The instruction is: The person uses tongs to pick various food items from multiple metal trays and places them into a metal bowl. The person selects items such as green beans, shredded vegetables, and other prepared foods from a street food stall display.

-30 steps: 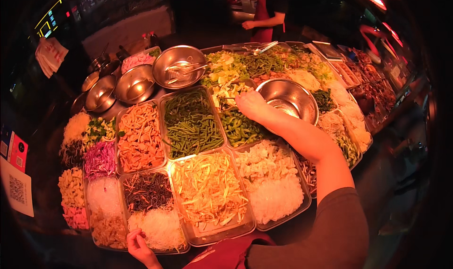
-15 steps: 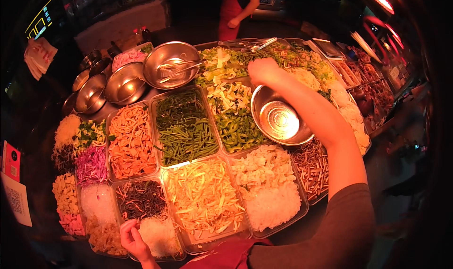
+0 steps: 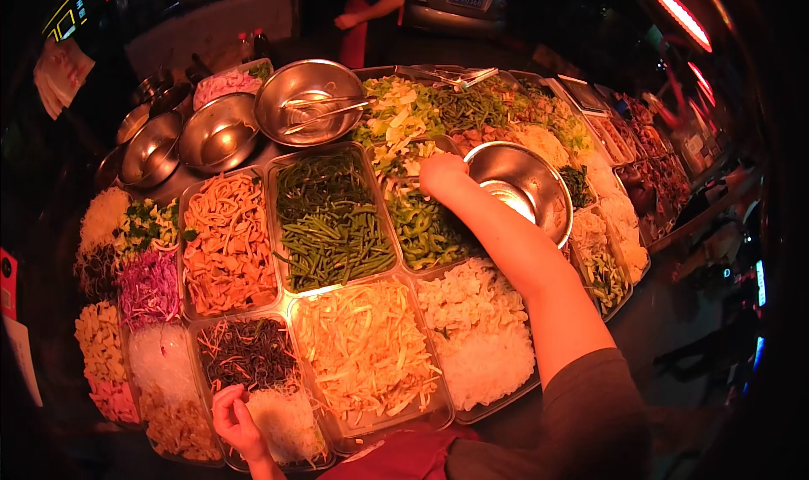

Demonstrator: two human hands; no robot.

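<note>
My right hand (image 3: 442, 174) reaches down over a tray with pale yellow strips (image 3: 403, 161) and sliced green peppers (image 3: 430, 231). Its fingers are curled in, and whatever they hold is hidden from view. Just right of this hand, a shiny steel bowl (image 3: 552, 195) rests on the trays; my forearm passes in front of its lower left side. My left hand (image 3: 240, 425) hovers at the near left, its fingers loosely curled and nothing visible in them. Beneath and beside it are dark shreds (image 3: 247, 353) and white noodles (image 3: 286, 425) in a clear tray.
A steel bowl with tongs (image 3: 308, 134) stands at the back left beside more steel bowls (image 3: 221, 134). Green beans (image 3: 333, 244), pale shreds (image 3: 362, 345) and white fungus (image 3: 476, 303) fill neighbouring trays. Tongs (image 3: 459, 80) lie at the back. Another person (image 3: 366, 12) stands beyond.
My right hand has come nearer and left, from behind the bowl to the yellow strips. The bowl sits farther right over the trays. The view has shifted slightly; my left hand stays nearly still.
</note>
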